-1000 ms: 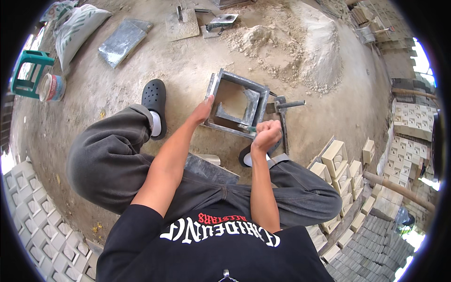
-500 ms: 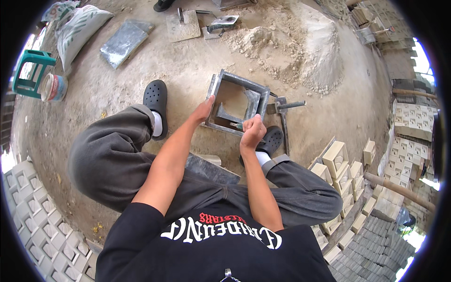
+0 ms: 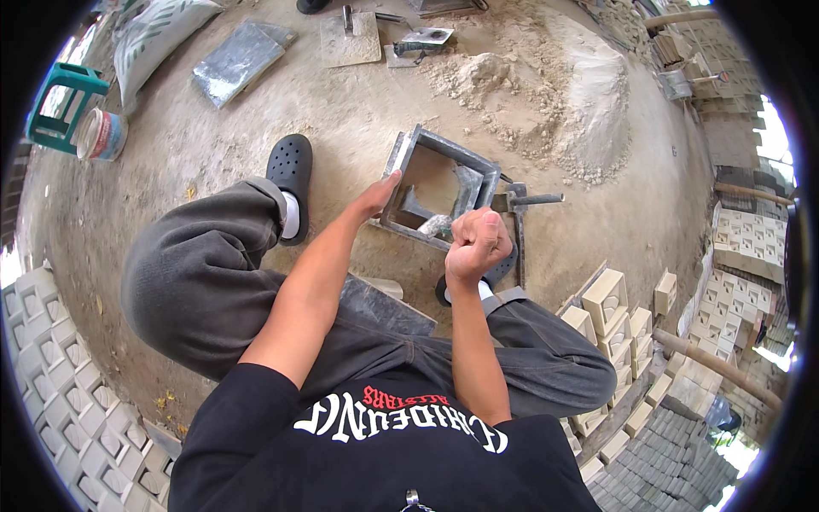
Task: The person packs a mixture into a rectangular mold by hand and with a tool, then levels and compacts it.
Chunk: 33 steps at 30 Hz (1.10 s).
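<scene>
The frame (image 3: 461,152), a square of grey walls, is placed flat on the ground (image 3: 341,119) ahead of the crossed legs, apparently so that all sides can be reached from a seated position. Inside it, a grey curved insert (image 3: 468,188) is seated against the walls, and a tan surface is left exposed at the centre.

The left side of the frame is contacted by the left hand (image 3: 378,196), probably to steady it. Whether the fingers are hooked over the rim cannot be told.

At the near side, a tool (image 3: 435,225) is gripped in the right hand (image 3: 476,245). The fist is fully closed around the handle, and the pale working end is directed down into the frame. Its exact kind cannot be made out; a brush is suggested. The firm grip is presumably used for control in the narrow gap.

A metal bar (image 3: 540,199) is laid just beyond the right side, within easy reach. The frame is flanked by the left shoe (image 3: 290,164), which is set apart from it, and the right shoe (image 3: 505,266), partly hidden by the right hand. Farther out, a powder heap (image 3: 593,111) is located ahead, and pale blocks (image 3: 606,299) are stacked at the right.
</scene>
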Each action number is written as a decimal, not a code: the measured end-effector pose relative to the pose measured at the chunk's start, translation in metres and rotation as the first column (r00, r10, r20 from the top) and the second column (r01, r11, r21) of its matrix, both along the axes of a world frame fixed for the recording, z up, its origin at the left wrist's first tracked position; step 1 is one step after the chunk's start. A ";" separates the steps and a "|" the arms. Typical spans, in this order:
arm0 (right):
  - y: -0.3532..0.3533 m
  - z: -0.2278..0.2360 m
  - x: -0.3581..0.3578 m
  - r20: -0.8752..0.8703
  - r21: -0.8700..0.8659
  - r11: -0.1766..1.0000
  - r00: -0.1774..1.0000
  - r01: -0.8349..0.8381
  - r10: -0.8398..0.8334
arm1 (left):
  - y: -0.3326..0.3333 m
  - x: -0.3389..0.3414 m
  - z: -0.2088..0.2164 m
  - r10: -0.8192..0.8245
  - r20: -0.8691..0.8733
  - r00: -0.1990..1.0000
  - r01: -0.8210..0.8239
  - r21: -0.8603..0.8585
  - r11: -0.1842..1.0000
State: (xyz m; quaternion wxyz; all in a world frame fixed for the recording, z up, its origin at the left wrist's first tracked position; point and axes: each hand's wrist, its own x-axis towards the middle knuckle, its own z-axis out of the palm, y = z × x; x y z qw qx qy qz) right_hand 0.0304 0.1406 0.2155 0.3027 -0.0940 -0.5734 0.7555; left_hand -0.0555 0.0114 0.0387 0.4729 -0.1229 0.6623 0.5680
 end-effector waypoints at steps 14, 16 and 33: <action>-0.018 -0.020 -0.080 0.190 0.004 0.970 0.953 -0.242 0.237 | 0.000 -0.008 -0.007 -0.036 0.076 0.996 0.036 0.000 0.999; -0.013 -0.024 -0.076 0.176 0.050 0.966 0.955 -0.252 0.240 | -0.001 -0.007 -0.017 -0.051 0.087 0.995 0.048 0.033 0.998; -0.036 -0.084 -0.056 0.344 0.319 0.885 0.912 -0.338 0.224 | -0.002 -0.015 -0.006 -0.169 0.154 0.974 0.142 0.173 0.975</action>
